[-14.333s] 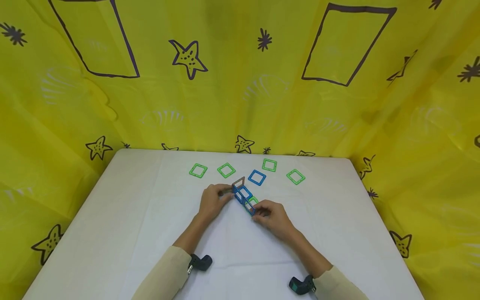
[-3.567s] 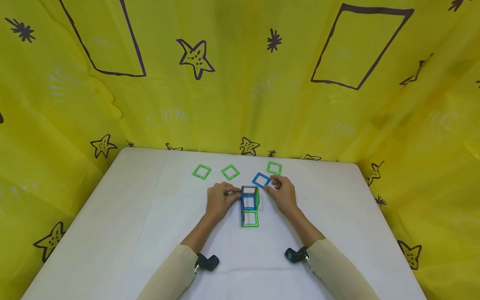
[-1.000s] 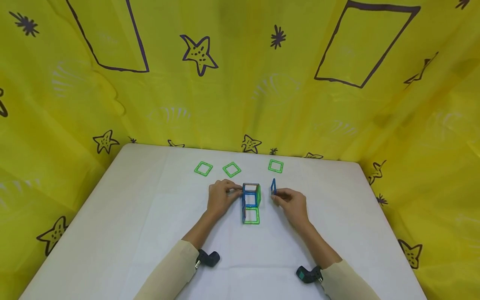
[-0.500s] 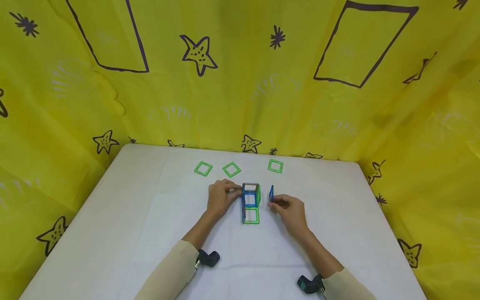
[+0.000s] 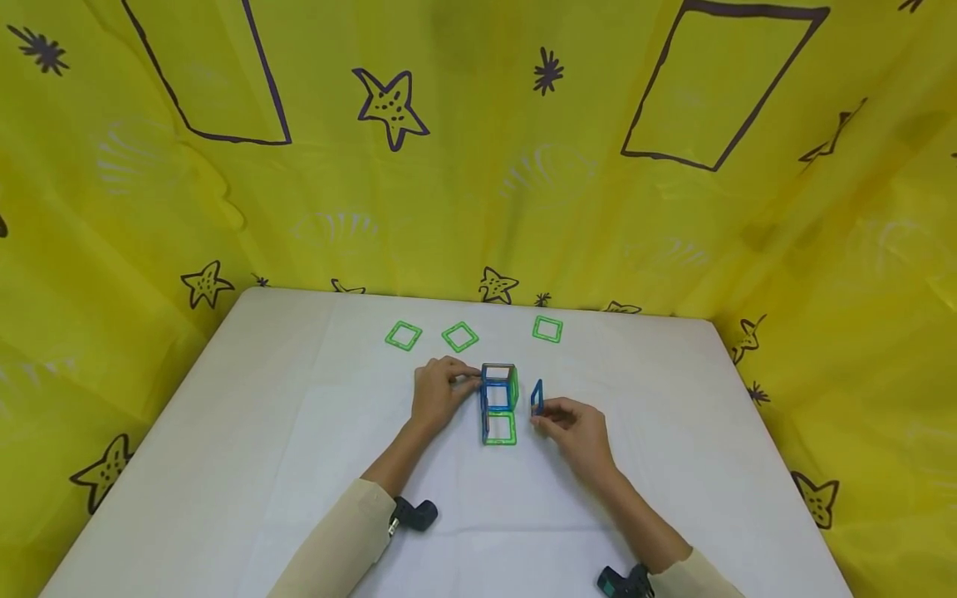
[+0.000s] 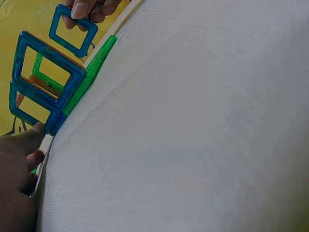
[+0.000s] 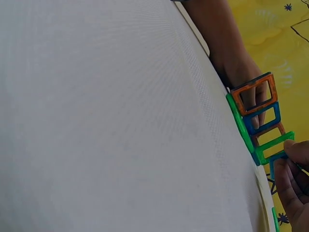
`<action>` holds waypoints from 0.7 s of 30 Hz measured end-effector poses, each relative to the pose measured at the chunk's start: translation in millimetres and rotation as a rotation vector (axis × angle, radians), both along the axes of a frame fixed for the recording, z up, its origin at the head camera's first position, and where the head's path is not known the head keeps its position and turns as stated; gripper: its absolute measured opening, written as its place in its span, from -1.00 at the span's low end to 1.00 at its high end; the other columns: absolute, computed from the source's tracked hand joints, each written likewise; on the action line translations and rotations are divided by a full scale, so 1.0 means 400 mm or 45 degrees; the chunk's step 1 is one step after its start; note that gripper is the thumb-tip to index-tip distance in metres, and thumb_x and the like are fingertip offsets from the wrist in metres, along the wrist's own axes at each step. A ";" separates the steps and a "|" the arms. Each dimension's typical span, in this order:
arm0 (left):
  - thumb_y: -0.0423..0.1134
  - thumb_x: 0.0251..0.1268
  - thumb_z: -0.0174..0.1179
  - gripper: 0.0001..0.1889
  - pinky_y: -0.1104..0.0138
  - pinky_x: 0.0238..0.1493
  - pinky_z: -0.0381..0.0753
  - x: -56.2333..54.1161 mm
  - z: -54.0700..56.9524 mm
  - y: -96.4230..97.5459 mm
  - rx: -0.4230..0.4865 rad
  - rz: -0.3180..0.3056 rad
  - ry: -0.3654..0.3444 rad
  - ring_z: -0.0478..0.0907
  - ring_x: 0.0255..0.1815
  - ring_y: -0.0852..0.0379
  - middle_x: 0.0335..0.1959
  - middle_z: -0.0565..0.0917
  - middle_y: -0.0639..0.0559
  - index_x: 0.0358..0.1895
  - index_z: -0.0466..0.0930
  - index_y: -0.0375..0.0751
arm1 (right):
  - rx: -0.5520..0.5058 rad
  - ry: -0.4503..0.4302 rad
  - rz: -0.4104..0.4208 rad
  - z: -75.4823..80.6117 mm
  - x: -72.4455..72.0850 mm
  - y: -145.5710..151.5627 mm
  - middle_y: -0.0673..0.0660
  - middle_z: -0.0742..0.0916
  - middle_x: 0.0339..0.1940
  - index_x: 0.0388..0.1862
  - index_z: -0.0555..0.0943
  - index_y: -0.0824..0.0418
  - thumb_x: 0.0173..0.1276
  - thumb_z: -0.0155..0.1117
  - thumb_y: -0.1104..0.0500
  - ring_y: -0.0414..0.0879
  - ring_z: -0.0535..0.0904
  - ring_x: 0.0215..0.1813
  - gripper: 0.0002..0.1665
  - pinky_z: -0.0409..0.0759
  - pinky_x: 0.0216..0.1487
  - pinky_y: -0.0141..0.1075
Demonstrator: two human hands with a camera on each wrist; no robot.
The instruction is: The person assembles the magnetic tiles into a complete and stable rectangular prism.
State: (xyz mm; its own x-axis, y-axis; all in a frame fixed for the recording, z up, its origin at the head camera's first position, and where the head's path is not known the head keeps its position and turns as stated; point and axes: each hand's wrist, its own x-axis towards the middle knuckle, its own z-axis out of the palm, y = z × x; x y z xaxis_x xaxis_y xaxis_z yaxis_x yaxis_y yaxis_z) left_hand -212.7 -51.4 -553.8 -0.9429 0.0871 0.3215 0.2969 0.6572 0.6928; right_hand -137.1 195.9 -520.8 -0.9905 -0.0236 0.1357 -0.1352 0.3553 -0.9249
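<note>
Joined square magnetic tiles (image 5: 498,409) make a small structure mid-table. A blue and a green tile lie flat as its floor; upright tiles form a blue left side, a brownish back (image 5: 498,365) and a green right side (image 5: 515,390). My left hand (image 5: 437,396) grips the left side near the back corner; in the left wrist view its thumb (image 6: 37,128) lies on a blue tile. Just right of the structure, apart from it in the head view, my right hand (image 5: 579,432) pinches a blue magnetic tile (image 5: 541,397) upright. Its fingers (image 7: 285,186) partly cover that tile in the right wrist view.
Three loose green tiles lie flat toward the back of the white table (image 5: 336,374): one at left (image 5: 394,330), one nearer the middle (image 5: 452,330) and one at right (image 5: 549,319). A yellow patterned curtain (image 5: 449,208) hangs behind and at both sides.
A green tile now stands as the structure's right side. The right hand has picked up the loose blue tile and brought it nearer the front, beside the structure. Lately the left hand stays put.
</note>
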 end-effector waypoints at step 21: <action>-0.13 0.22 0.55 -0.86 0.13 -0.12 0.31 0.002 0.003 -0.003 -0.018 0.008 0.027 0.50 -0.27 0.11 -0.18 0.79 0.14 -0.16 0.90 0.06 | -0.015 0.034 0.073 -0.020 0.059 -0.028 0.15 0.81 -0.32 -0.23 0.80 0.31 0.16 0.59 0.47 -0.13 0.72 -0.34 -0.79 0.69 -0.26 -0.37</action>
